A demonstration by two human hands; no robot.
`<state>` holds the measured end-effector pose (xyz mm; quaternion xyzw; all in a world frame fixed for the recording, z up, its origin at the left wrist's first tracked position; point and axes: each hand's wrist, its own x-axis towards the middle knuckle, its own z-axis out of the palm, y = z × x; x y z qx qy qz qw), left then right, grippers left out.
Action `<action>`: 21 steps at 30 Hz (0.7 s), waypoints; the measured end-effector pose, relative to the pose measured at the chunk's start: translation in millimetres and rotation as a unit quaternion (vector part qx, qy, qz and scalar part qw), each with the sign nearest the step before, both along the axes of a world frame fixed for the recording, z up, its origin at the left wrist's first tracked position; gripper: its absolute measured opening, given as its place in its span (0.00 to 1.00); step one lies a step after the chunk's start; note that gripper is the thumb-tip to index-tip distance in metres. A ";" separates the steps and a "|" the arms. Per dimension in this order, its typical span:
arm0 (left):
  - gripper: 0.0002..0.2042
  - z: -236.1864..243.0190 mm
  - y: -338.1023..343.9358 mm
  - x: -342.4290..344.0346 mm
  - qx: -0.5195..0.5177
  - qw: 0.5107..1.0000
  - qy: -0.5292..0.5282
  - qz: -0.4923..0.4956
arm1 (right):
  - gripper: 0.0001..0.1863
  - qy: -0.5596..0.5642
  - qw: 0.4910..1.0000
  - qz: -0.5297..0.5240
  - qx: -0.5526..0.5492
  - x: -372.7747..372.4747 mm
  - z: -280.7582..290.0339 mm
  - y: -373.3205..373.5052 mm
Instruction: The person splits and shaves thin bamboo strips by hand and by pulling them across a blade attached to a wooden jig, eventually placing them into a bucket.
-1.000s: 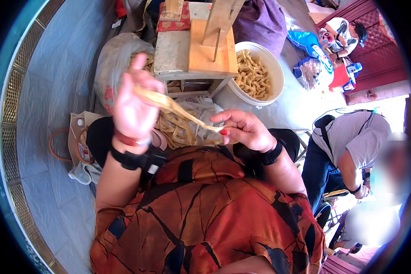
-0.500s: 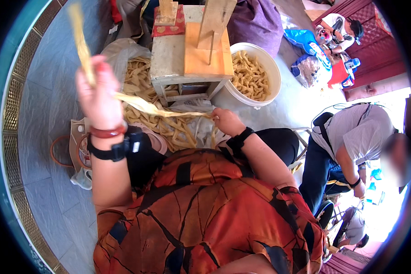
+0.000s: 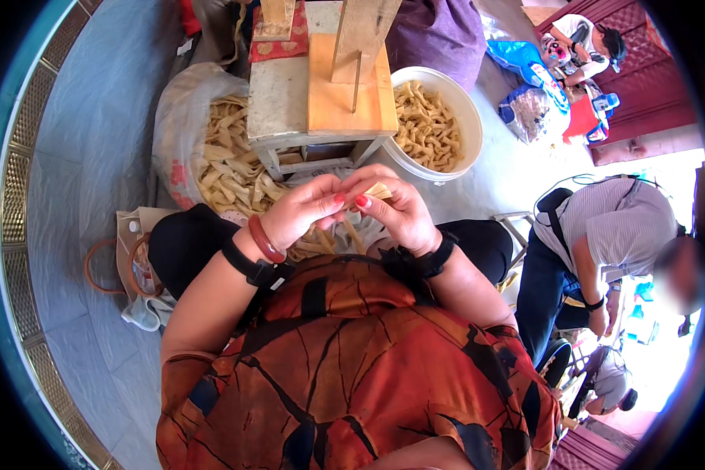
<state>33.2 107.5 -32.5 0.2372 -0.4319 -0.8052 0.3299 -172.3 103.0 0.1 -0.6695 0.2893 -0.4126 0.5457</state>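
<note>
My left hand [image 3: 301, 210] and my right hand [image 3: 395, 207] meet in front of my chest, fingertips touching. Both pinch a pale tan strip [image 3: 377, 190], of which only a short end shows beside my right thumb. Just beyond the hands stands a small wooden bench [image 3: 290, 102] with an upright wooden block [image 3: 360, 35] on it. A pile of loose tan strips [image 3: 227, 168] lies in a plastic bag to the left of the bench. More folded strips fill a white bucket [image 3: 470, 117] to its right.
A cloth bag with brown handles [image 3: 125, 266] lies on the grey floor by my left knee. A person in a striped shirt [image 3: 611, 235] bends over at the right. Another person sits at the far top right beside blue bags [image 3: 525, 63].
My left hand was raised high to the left, pulling a long strip taut. It has come down to meet my right hand, and the strip is now gathered between the fingers.
</note>
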 end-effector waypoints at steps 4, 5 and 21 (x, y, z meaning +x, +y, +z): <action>0.09 0.7 -3.5 -4.2 -0.035 0.998 -0.060 0.011 | 0.09 0.179 0.960 -0.028 -0.212 -18.3 16.6 -8.6; 0.09 -3.6 -4.1 -5.6 -0.069 0.994 -0.080 0.020 | 0.10 0.218 0.938 -0.029 -0.266 -17.9 17.1 -7.6; 0.07 -33.3 -5.6 -23.8 -0.165 0.964 -0.193 0.083 | 0.07 0.329 0.905 -0.077 -0.257 -23.2 -11.8 -8.6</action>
